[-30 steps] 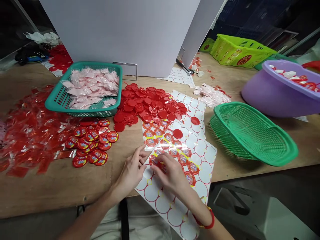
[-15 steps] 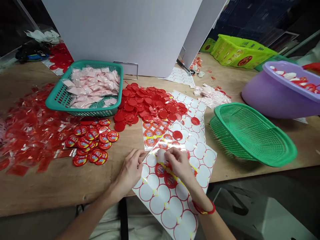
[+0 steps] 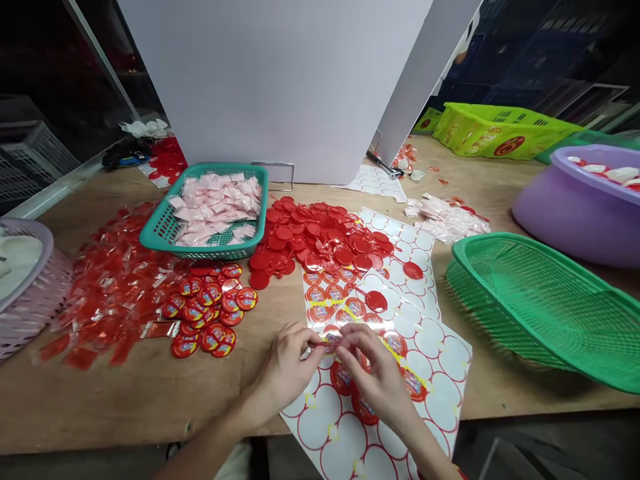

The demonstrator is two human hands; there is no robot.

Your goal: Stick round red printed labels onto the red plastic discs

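Observation:
Over a sheet of round stickers (image 3: pixel 440 400), my hands meet fingertip to fingertip. My left hand (image 3: pixel 290 367) pinches with thumb and forefinger at the left edge of a small round sticker (image 3: pixel 330 345), seen nearly edge-on and partly covered by fingers. My right hand (image 3: pixel 373 363) has its fingers closed on the sticker's other side. Red printed stickers (image 3: pixel 364 408) remain on the sheet among bare white circles. Just beyond the hands lies a red plastic disc (image 3: pixel 376 301) with a thin stem. A heap of similar red discs (image 3: pixel 313 230) spreads behind it.
Left are labelled red discs (image 3: pixel 207 310), red wrapped packets (image 3: pixel 117 280) and a pink basket (image 3: pixel 43 293). A teal basket (image 3: pixel 205 251) holds pale pink packets. Right stand a green basket (image 3: pixel 530 300) and purple basin (image 3: pixel 575 207). A white board (image 3: pixel 275 87) rises behind.
My right hand held the sticker, pale back showing, above the sheet; now both hands meet at it. My left hand has come off the sheet's edge. The view has shifted left.

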